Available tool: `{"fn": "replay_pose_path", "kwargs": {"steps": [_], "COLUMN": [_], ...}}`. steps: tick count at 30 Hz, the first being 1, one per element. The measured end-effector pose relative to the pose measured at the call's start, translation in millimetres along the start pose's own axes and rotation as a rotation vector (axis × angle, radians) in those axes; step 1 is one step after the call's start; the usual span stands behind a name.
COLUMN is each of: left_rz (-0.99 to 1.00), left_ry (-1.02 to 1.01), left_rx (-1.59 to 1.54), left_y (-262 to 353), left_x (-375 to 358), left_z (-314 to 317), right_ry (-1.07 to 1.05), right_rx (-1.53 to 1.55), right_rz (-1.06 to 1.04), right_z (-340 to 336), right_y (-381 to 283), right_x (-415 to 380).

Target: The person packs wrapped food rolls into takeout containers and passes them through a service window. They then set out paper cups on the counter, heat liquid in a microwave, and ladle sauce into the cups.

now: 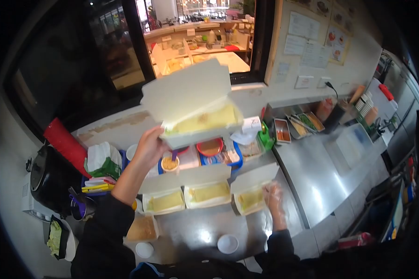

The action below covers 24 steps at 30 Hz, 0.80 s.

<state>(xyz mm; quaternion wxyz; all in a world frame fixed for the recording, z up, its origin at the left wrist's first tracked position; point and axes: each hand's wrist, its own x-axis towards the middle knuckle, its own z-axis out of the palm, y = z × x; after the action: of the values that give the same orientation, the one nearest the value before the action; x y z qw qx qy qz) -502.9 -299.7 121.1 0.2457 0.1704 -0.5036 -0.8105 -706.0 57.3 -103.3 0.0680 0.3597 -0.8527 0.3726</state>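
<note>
My left hand (152, 145) grips the near left corner of an open white box (186, 90), lifted above the counter, with a pale yellow wrap (202, 119) inside. My right hand (273, 195), in a clear glove, is at the right side of another open box (260, 179) on the steel counter; its fingers are bent, and whether they pinch the box or its wrap is too small to tell. Two more open boxes with yellow wraps, one on the left (166, 202) and one in the middle (208, 191), stand side by side on the counter.
Beyond the boxes are a red bowl (210, 147) and a small tub (170, 162). Two white cups (145, 250) (228, 243) stand near the front edge. A black cooker (51, 179) is at left; metal trays (306, 124) hold food at right.
</note>
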Motion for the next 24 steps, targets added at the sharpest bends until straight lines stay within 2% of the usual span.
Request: {"fn": "replay_pose_path", "kwargs": {"steps": [2, 3, 7, 9, 10, 11, 12, 13, 15, 16, 18, 19, 20, 21, 22, 23, 24], "left_rz": [0.111, 0.107, 0.232, 0.26, 0.292, 0.308, 0.296, 0.293, 0.204, 0.158, 0.118, 0.082, 0.119, 0.114, 0.009, -0.003, -0.003], "left_ry": [0.097, 0.063, 0.137, 0.228, 0.289, 0.296, 0.391, 0.393, 0.76, 0.804, 0.837, 0.88, 0.872, 0.867, 0.809, 0.719, 0.632], "left_rx": [-0.065, -0.022, -0.115, -0.187, -0.162, -0.172, -0.189, -0.188, -0.15, -0.065, -0.065, -0.065, -0.235, -0.234, -0.362, -0.223, -0.085], "left_y": [15, 19, 12, 0, -5, -8, -15, -24, -37, -44, -57, -59, -63, -62, -58, -55, -52], "left_x": [54, 87, 210, 264, 282, 298, 323, 345, 382, 399, 427, 437, 438, 437, 434, 418, 404], "left_z": [38, 43, 95, 125, 145, 160, 169, 179, 197, 199, 198, 200, 204, 203, 199, 200, 200], "right_ry": [0.029, 0.056, 0.141, 0.123, 0.127, 0.079, 0.028, 0.026, 0.138, 0.181, 0.031, 0.048, -0.066, -0.185, -0.294, -0.303, -0.191], "right_rx": [0.098, 0.161, 0.258, 0.516, 0.523, 0.396, 0.267, 0.267, 0.353, 0.381, 0.273, 0.273, 0.089, -0.097, -0.123, -0.126, -0.015], "right_rz": [0.059, 0.124, -0.015, 0.318, 0.317, 0.244, 0.171, 0.174, 0.297, 0.339, 0.374, 0.381, 0.327, 0.268, 0.32, 0.321, 0.3], "right_z": [4, 8, -16, -18, -20, -22, -26, -29, -34, -38, -42, -44, -46, -47, -48, -42, -30], "right_y": [-1, 0, -22, -29, -29, -27, -26, -29, -36, -36, -33, -33, -36, -37, -41, -38, -29], "right_x": [-9, -12, -5, -4, -4, -4, -2, 0, 3, 4, -1, -2, -4, -5, -4, -11, -19]}}
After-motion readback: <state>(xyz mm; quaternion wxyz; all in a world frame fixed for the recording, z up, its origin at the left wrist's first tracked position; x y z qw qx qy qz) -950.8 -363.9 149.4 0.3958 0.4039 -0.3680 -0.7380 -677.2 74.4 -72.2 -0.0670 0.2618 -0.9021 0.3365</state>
